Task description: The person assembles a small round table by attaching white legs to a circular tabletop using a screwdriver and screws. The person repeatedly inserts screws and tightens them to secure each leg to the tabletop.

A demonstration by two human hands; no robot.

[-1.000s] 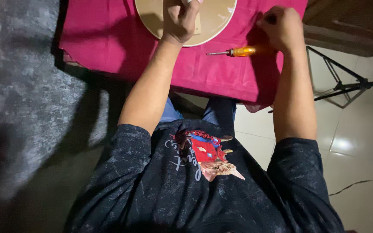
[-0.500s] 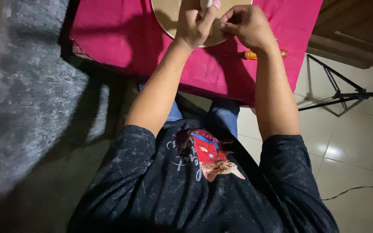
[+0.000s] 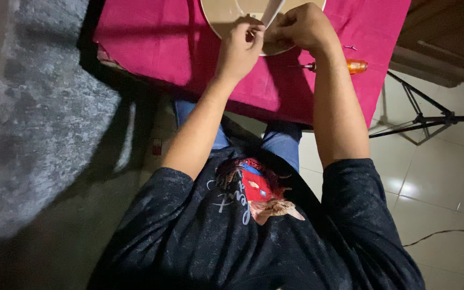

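Both hands are now brought together at the near edge of the round tan disc (image 3: 226, 19), which lies on the pink-covered bench (image 3: 151, 59). The right hand (image 3: 304, 27) was out by the screwdriver (image 3: 345, 66) a second ago; that tool is now left lying right of the disc. The left hand (image 3: 240, 51) is curled, and its grip looks pinched on a pale strip (image 3: 271, 13) over the disc. The right grip is closed beside it, but what is pinched cannot be told. A tiny screw (image 3: 350, 48) lies near the screwdriver.

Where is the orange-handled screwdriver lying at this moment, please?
In the head view, the screwdriver lies on the pink cloth at upper right, just right of the right forearm, near the table's right edge.
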